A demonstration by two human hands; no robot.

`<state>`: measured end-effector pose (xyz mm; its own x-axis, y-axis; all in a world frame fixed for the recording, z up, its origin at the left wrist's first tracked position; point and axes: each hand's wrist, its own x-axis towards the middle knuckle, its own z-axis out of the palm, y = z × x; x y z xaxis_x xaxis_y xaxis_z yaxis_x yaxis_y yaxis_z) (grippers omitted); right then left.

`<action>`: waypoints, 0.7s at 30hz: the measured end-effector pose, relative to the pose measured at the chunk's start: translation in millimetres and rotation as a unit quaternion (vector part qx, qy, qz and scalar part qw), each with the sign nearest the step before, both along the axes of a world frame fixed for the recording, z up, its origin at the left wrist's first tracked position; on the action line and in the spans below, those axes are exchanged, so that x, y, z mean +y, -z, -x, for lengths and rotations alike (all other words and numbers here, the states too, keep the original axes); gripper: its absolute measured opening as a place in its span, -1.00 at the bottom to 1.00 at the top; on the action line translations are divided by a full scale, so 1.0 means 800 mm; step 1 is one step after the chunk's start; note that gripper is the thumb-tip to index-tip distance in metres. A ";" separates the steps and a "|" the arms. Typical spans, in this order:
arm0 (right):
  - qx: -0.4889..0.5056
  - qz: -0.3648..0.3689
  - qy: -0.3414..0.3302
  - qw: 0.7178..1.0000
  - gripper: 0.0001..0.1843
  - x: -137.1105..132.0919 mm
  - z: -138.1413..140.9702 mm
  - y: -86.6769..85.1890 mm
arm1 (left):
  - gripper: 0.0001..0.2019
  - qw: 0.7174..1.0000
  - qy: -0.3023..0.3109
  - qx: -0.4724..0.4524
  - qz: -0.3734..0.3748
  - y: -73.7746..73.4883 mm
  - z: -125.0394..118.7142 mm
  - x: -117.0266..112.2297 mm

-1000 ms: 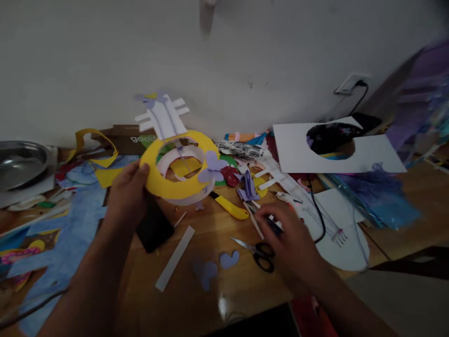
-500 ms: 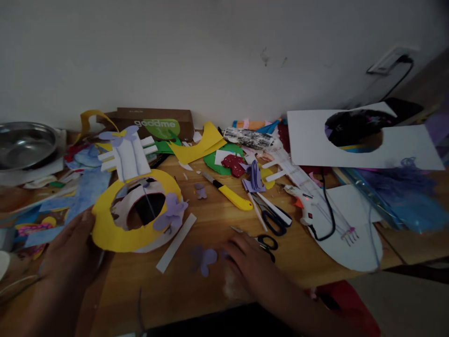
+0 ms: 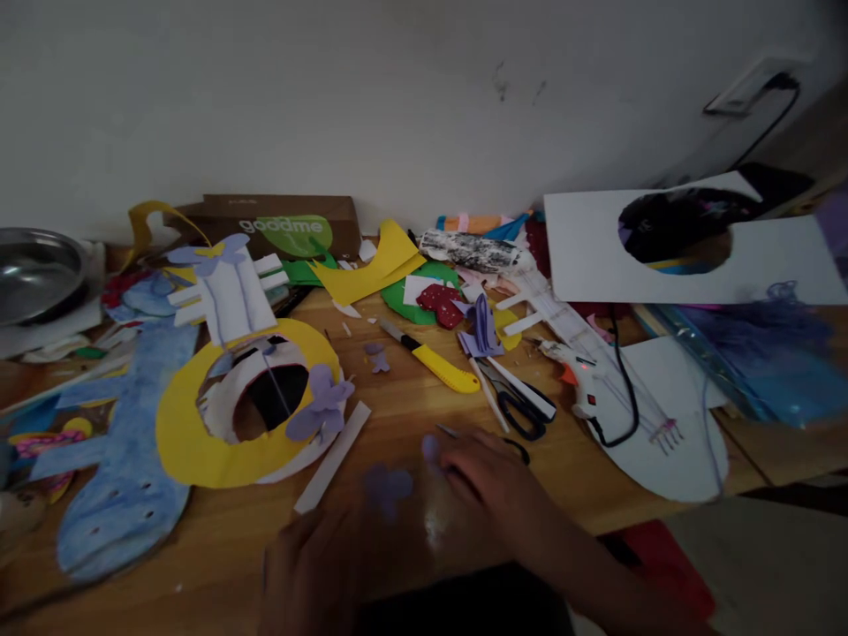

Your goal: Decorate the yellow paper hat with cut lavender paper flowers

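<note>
Wooden tabletop by a white wall carries many paper scraps. Right hand lies flat and open near the front edge and grips nothing; its fingertips touch a small purple heart. A purple cutout lies just left of the heart, between both hands. Left hand is nearer and blurred, so I cannot tell its state. Small scissors are partly under the right hand. A yellow ring lies well to the left.

Right hand apparently touching purple cutout; left hand blurred, low.
</note>
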<state>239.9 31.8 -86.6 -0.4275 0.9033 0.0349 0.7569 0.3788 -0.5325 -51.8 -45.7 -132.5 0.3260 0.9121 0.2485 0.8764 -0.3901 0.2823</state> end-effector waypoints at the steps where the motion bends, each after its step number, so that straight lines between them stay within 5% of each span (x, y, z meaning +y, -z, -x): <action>1: 0.002 -0.018 0.004 1.000 -0.78 0.004 -0.001 -0.002 | -0.37 0.999 0.007 0.039 -0.030 -0.007 -0.014 0.009; 4: 0.007 -0.080 0.005 0.997 -0.81 0.017 -0.001 -0.003 | -0.34 0.972 0.163 0.158 -0.065 -0.024 -0.047 0.036; 7: -0.019 -0.143 -0.010 0.989 -0.82 0.036 0.012 0.001 | -0.36 0.952 0.218 0.195 -0.094 -0.023 -0.059 0.047; 15: -0.117 -0.135 -0.012 0.984 -0.82 0.125 0.070 -0.004 | -0.42 0.971 0.123 0.184 -0.086 -0.007 -0.071 0.050; 18: -0.124 -0.136 -0.047 0.982 -0.74 0.164 0.076 -0.002 | -0.40 0.977 0.103 0.169 -0.078 -0.011 -0.066 0.046; 21: -0.126 -0.137 -0.085 0.979 -0.79 0.169 0.069 -0.004 | -0.48 0.980 0.085 0.158 -0.081 -0.010 -0.054 0.037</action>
<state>184.4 167.3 -83.5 -0.5978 0.7894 0.1395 0.7642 0.6137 -0.1981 -8.4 -15.9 -124.5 0.5547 0.7941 0.2484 0.8280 -0.5563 -0.0706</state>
